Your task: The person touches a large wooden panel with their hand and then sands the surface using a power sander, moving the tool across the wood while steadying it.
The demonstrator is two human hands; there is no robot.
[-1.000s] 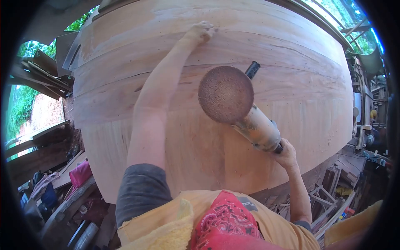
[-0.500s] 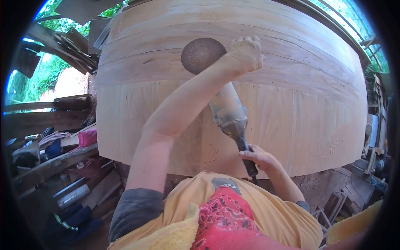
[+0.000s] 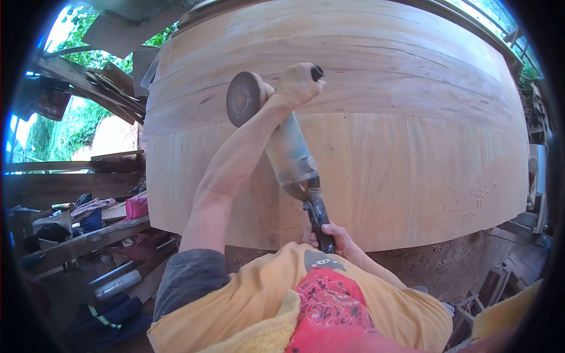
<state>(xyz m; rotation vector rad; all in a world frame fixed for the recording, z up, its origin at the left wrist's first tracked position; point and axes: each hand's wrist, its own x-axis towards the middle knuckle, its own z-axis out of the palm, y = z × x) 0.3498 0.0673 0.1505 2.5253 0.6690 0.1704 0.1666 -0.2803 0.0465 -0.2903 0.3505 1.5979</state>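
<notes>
A sander [image 3: 291,154] stretches between two hands: the left grip [image 3: 299,84] clasps its side handle [image 3: 318,72], the right grip [image 3: 333,239] its rear handle [image 3: 318,214], with the disc [image 3: 242,101] left of the left grip.

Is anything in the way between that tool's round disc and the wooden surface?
Nothing visible stands between the disc and the wooden surface; the left hand, gripping the side handle, is beside the disc.
</notes>
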